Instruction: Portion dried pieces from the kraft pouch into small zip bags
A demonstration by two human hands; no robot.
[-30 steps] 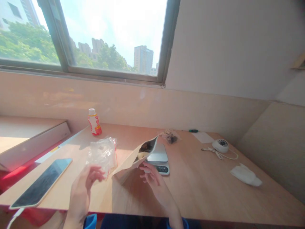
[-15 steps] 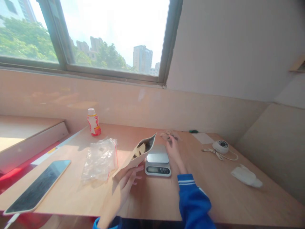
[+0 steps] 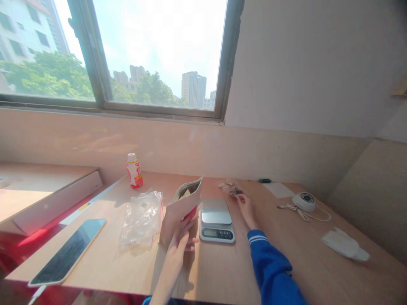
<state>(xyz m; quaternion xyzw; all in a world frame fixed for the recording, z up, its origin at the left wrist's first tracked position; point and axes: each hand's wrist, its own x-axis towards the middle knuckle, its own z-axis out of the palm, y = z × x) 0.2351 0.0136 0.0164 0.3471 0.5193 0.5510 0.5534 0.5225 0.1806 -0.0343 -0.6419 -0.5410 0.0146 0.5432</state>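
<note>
My left hand [image 3: 182, 243] is closed on the lower side of a brown paper bag [image 3: 173, 220] with a red mark on it. The bag's mouth gapes upward, and pale, flat pieces show inside. To its right stands a digital kitchen scale [image 3: 216, 212] with a bare metal plate. Beyond the scale's right rear corner, my right hand [image 3: 246, 207] has its thumb and fingers pinched together. They are at the edge of a thin, clear plastic bag [image 3: 228, 186] with brownish and dark bits. What exactly the fingertips grip is too small to tell.
At left lie a flat clear zip bag [image 3: 141, 218] and a phone [image 3: 70, 252] on a cable. A small drink bottle [image 3: 135, 171] stands behind. To the right are a white dome camera [image 3: 303, 201] with cables, a white crumpled item [image 3: 345, 244] and a green-handled tool [image 3: 264, 181].
The paper bag has gone from leaning rightward to more upright. My right hand has drawn back slightly toward me and right, its fingers now pinched. The whole view has shifted a little.
</note>
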